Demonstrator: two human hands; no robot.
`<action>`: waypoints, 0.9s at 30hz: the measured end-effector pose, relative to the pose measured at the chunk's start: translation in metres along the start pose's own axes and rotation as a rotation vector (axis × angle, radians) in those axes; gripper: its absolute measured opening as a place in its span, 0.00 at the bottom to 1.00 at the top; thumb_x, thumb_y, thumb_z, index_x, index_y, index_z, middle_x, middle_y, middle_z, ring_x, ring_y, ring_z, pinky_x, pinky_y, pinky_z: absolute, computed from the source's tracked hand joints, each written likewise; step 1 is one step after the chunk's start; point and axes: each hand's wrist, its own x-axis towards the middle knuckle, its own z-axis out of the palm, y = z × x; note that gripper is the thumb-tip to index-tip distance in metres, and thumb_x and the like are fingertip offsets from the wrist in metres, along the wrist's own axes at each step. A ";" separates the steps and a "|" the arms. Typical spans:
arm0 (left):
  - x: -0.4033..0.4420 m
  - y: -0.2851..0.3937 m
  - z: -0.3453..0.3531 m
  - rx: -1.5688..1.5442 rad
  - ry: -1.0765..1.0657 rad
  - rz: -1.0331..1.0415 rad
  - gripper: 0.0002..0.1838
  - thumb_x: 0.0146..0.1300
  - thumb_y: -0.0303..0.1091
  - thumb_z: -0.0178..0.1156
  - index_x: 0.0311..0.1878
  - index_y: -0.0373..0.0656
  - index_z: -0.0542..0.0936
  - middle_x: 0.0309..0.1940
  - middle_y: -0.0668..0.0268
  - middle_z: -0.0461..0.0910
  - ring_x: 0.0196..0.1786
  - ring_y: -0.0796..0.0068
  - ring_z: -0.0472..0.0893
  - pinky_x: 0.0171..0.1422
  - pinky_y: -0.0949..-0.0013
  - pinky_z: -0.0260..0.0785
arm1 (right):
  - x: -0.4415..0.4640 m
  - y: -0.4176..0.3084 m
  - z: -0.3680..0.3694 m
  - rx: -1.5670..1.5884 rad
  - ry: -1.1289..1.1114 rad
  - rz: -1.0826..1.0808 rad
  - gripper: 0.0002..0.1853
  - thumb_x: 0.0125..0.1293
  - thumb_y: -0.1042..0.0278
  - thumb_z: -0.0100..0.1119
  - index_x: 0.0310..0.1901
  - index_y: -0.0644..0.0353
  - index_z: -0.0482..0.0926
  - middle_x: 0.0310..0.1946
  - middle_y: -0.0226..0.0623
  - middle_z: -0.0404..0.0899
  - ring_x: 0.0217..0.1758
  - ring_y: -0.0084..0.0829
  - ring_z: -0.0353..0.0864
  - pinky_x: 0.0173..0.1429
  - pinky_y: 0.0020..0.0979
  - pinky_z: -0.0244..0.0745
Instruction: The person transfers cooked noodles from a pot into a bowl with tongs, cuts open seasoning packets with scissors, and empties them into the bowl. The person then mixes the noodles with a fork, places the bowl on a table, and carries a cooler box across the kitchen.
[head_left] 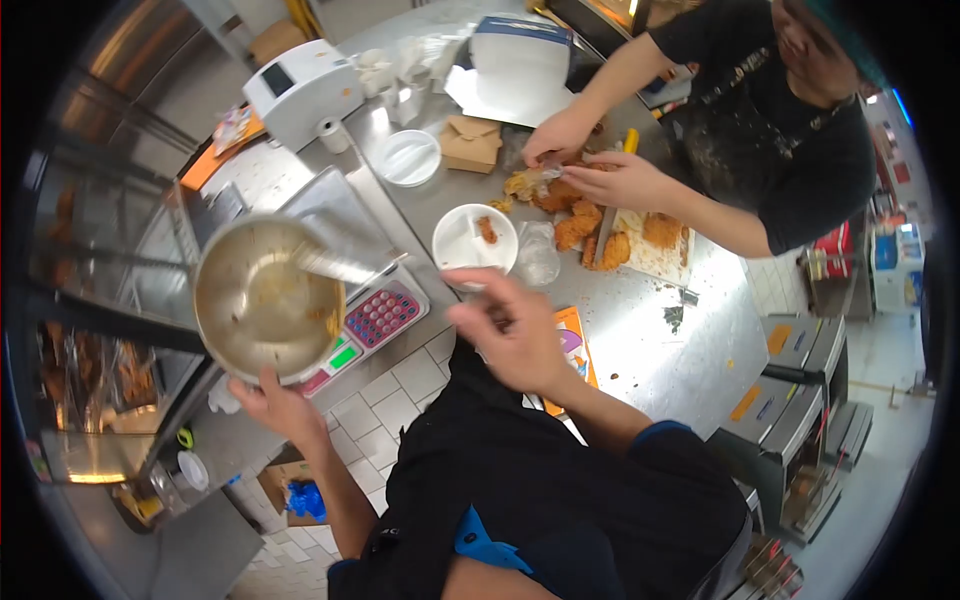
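My left hand [272, 402] grips the near rim of a steel mixing bowl [225, 300], thumb over the edge. The bowl is tilted above a scale [385, 308] and holds only smears and crumbs. My right hand [515, 335], blurred, has curled fingers near a white tub [450, 240] with one small fried piece [487, 230] inside. A silvery, motion-smeared object [345, 264] stretches from over the bowl toward that hand; its kind and the grip on it are unclear. Beside the tub sits a clear plastic cup or bag [538, 255].
Across the steel table, a co-worker's hands [620, 185] handle fried chicken [577, 225] by a cutting board [670, 262]. A carton [470, 145], a white lid [409, 158] and a label printer [305, 92] stand farther back. A glass display case [95, 390] borders the left.
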 end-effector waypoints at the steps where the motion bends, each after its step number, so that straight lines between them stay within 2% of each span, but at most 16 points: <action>1: -0.015 0.008 -0.025 -0.005 0.068 -0.031 0.15 0.64 0.22 0.51 0.53 0.38 0.65 0.51 0.58 0.73 0.51 0.65 0.79 0.47 0.59 0.83 | 0.000 -0.004 0.021 -0.027 -0.116 -0.056 0.17 0.68 0.63 0.62 0.55 0.57 0.77 0.23 0.36 0.81 0.24 0.25 0.79 0.29 0.30 0.70; 2: -0.031 0.007 -0.058 -0.013 0.104 -0.025 0.15 0.64 0.22 0.51 0.53 0.38 0.65 0.51 0.58 0.73 0.51 0.65 0.79 0.47 0.59 0.83 | -0.003 -0.006 0.042 -0.051 -0.241 -0.112 0.17 0.67 0.61 0.62 0.54 0.58 0.77 0.25 0.41 0.82 0.26 0.32 0.83 0.31 0.35 0.73; 3: -0.050 0.002 -0.094 0.074 0.160 -0.030 0.16 0.64 0.23 0.50 0.55 0.38 0.65 0.52 0.57 0.73 0.52 0.64 0.79 0.47 0.60 0.83 | -0.008 -0.011 0.062 -0.052 -0.291 -0.131 0.17 0.67 0.61 0.62 0.54 0.58 0.77 0.25 0.41 0.82 0.26 0.32 0.83 0.31 0.35 0.73; 4: -0.067 0.002 -0.126 0.164 0.238 -0.035 0.17 0.64 0.23 0.50 0.56 0.37 0.65 0.53 0.56 0.73 0.53 0.63 0.79 0.47 0.60 0.83 | -0.017 -0.015 0.085 -0.121 -0.435 -0.205 0.18 0.66 0.60 0.63 0.53 0.59 0.76 0.26 0.44 0.83 0.28 0.38 0.84 0.33 0.39 0.74; 5: -0.089 0.009 -0.151 0.106 0.285 -0.084 0.18 0.64 0.23 0.50 0.57 0.37 0.65 0.53 0.55 0.73 0.53 0.62 0.80 0.46 0.59 0.83 | -0.030 -0.018 0.109 -0.182 -0.598 -0.288 0.18 0.66 0.58 0.63 0.52 0.60 0.76 0.27 0.46 0.83 0.30 0.44 0.84 0.35 0.42 0.75; 6: -0.116 0.015 -0.174 0.042 0.353 -0.126 0.19 0.64 0.23 0.50 0.58 0.37 0.64 0.54 0.54 0.73 0.52 0.60 0.80 0.45 0.59 0.84 | -0.045 -0.018 0.132 -0.165 -0.709 -0.325 0.18 0.66 0.58 0.63 0.52 0.60 0.76 0.27 0.46 0.83 0.30 0.44 0.84 0.35 0.42 0.75; 7: -0.137 0.013 -0.197 0.059 0.462 -0.045 0.20 0.65 0.23 0.50 0.61 0.38 0.64 0.51 0.53 0.75 0.49 0.59 0.82 0.40 0.57 0.85 | -0.064 -0.016 0.157 -0.206 -0.798 -0.400 0.19 0.65 0.57 0.63 0.51 0.60 0.76 0.27 0.45 0.83 0.29 0.46 0.83 0.36 0.44 0.75; 9: -0.191 0.012 -0.256 0.044 0.583 -0.166 0.22 0.67 0.26 0.51 0.64 0.38 0.61 0.49 0.52 0.76 0.44 0.61 0.83 0.34 0.57 0.85 | -0.109 -0.022 0.204 -0.373 -1.021 -0.536 0.19 0.64 0.56 0.64 0.49 0.59 0.76 0.28 0.45 0.82 0.31 0.50 0.82 0.38 0.46 0.75; 12: -0.273 0.012 -0.336 0.015 0.831 -0.083 0.18 0.66 0.21 0.49 0.59 0.39 0.62 0.41 0.58 0.76 0.34 0.69 0.82 0.24 0.63 0.83 | -0.196 -0.007 0.273 -0.386 -1.293 -0.746 0.19 0.62 0.58 0.65 0.51 0.58 0.76 0.35 0.45 0.81 0.36 0.47 0.82 0.39 0.43 0.76; 14: -0.327 0.006 -0.393 0.043 0.892 -0.103 0.08 0.66 0.21 0.48 0.47 0.39 0.63 0.38 0.57 0.74 0.33 0.69 0.83 0.23 0.65 0.84 | -0.259 -0.012 0.304 -0.416 -1.478 -0.807 0.21 0.62 0.58 0.66 0.53 0.58 0.75 0.39 0.46 0.81 0.38 0.46 0.83 0.41 0.41 0.77; 16: -0.328 0.024 -0.388 -0.082 0.969 -0.155 0.06 0.67 0.21 0.47 0.45 0.39 0.62 0.38 0.56 0.74 0.33 0.65 0.84 0.23 0.65 0.84 | -0.262 -0.007 0.323 -0.278 -1.543 -0.627 0.25 0.63 0.61 0.66 0.60 0.58 0.72 0.50 0.45 0.78 0.41 0.42 0.84 0.45 0.38 0.79; 17: -0.335 0.024 -0.401 -0.100 1.013 -0.154 0.06 0.67 0.21 0.47 0.44 0.39 0.62 0.38 0.55 0.74 0.33 0.64 0.84 0.23 0.65 0.84 | -0.274 -0.009 0.333 -0.269 -1.595 -0.646 0.25 0.63 0.61 0.66 0.60 0.58 0.72 0.50 0.45 0.78 0.41 0.42 0.84 0.45 0.38 0.79; 19: -0.352 0.019 -0.448 -0.163 1.046 -0.165 0.06 0.66 0.21 0.47 0.43 0.40 0.62 0.37 0.56 0.74 0.33 0.62 0.84 0.23 0.66 0.84 | -0.310 -0.013 0.351 -0.359 -1.567 -0.557 0.28 0.65 0.63 0.64 0.65 0.56 0.68 0.59 0.45 0.73 0.44 0.38 0.84 0.50 0.37 0.79; 22: -0.359 0.017 -0.524 -0.201 1.034 -0.159 0.07 0.66 0.21 0.47 0.43 0.39 0.61 0.36 0.55 0.75 0.33 0.63 0.84 0.23 0.66 0.84 | -0.340 -0.015 0.386 -0.369 -1.533 -0.480 0.29 0.66 0.64 0.63 0.67 0.57 0.66 0.58 0.45 0.75 0.48 0.35 0.83 0.51 0.36 0.78; 24: -0.360 0.005 -0.571 -0.250 1.012 -0.151 0.07 0.67 0.21 0.48 0.43 0.40 0.61 0.35 0.57 0.74 0.32 0.64 0.84 0.23 0.66 0.84 | -0.338 -0.032 0.409 -0.502 -1.480 -0.483 0.27 0.67 0.64 0.62 0.66 0.58 0.68 0.53 0.45 0.79 0.47 0.34 0.83 0.51 0.34 0.78; 27: -0.353 0.002 -0.654 -0.266 1.035 -0.118 0.06 0.67 0.23 0.49 0.42 0.43 0.64 0.36 0.59 0.78 0.30 0.72 0.83 0.24 0.66 0.83 | -0.343 -0.047 0.460 -0.550 -1.247 -0.565 0.21 0.68 0.65 0.61 0.61 0.60 0.73 0.42 0.40 0.84 0.42 0.29 0.83 0.49 0.30 0.77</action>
